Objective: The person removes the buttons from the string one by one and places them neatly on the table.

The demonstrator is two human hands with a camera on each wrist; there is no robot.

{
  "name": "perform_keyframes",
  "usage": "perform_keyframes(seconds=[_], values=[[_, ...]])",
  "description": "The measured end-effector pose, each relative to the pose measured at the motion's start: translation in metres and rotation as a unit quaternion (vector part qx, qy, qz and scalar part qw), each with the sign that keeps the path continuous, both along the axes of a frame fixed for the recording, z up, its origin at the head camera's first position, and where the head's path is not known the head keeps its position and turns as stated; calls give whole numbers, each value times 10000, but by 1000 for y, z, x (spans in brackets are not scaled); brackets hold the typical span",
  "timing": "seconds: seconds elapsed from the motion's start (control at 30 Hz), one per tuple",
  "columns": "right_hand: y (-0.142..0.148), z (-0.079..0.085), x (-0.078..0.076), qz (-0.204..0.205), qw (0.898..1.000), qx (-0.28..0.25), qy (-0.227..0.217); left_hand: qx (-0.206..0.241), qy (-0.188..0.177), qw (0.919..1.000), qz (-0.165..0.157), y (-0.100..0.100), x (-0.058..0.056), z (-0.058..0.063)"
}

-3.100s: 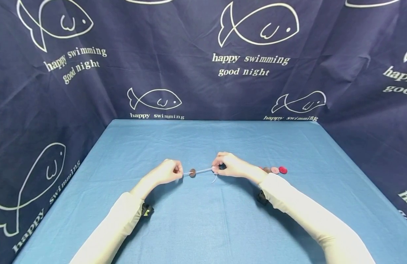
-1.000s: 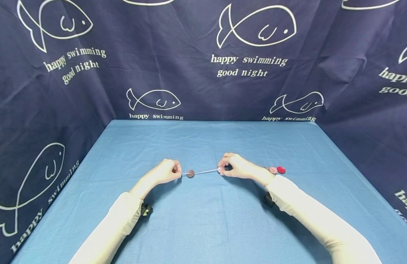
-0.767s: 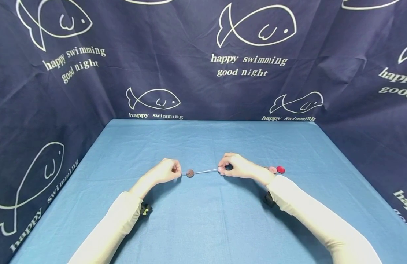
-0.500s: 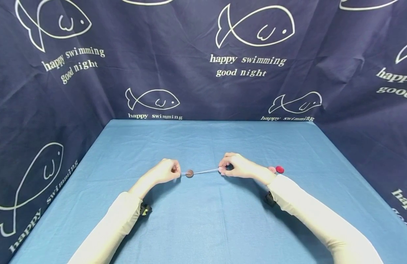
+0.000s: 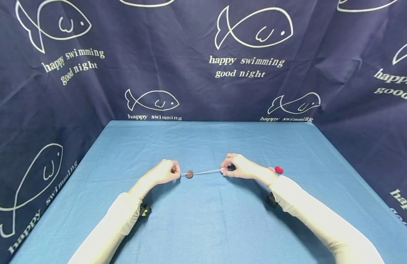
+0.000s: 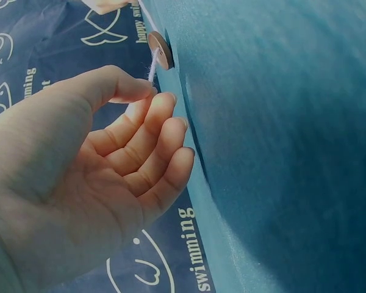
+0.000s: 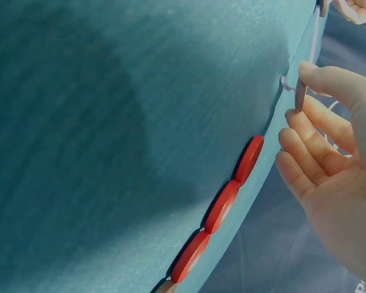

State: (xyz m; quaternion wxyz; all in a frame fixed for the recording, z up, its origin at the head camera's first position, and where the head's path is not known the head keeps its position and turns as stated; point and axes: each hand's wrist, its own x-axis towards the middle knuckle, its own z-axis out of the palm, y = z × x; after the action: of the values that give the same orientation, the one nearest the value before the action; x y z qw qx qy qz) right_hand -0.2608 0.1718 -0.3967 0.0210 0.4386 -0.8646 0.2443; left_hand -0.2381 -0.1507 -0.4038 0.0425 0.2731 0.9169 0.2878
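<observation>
With thumb and forefinger, my left hand (image 5: 165, 171) pinches one end of a pale, thin string (image 5: 206, 172). A brown round button (image 5: 189, 174) is threaded on it just to the right of those fingertips; the left wrist view shows the string passing through the button's (image 6: 161, 50) holes. My right hand (image 5: 240, 167) pinches a pink button (image 5: 224, 170) by its edge, with the string running through it. Between the two buttons the string is stretched straight above the table. In the right wrist view, a short bit of string (image 7: 287, 84) sticks out beyond the pinched button.
Several loose buttons lie in a row on the blue tablecloth (image 5: 196, 227), including a red button (image 5: 278, 170) and a pale pink one (image 5: 271, 169), partly behind my right forearm. Red buttons (image 7: 221, 207) of this row show in the right wrist view. A dark printed curtain surrounds the table.
My right hand has moved right with the pink button, widening the gap to the brown one. The string tail that hung below it no longer shows in the head view. My left hand barely moved.
</observation>
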Motion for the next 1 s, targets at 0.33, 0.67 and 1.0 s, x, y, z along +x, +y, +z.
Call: perform_keyframes(seconds=[0.33, 0.67, 1.0], values=[[3, 1, 3, -163, 9998, 44, -97, 31, 71, 10000, 15, 1, 1, 1], [6, -1, 2, -199, 9998, 31, -63, 19, 156, 9999, 11, 2, 0, 0], [9, -5, 0, -151, 9997, 4, -180, 29, 202, 9998, -51, 1, 0, 0]])
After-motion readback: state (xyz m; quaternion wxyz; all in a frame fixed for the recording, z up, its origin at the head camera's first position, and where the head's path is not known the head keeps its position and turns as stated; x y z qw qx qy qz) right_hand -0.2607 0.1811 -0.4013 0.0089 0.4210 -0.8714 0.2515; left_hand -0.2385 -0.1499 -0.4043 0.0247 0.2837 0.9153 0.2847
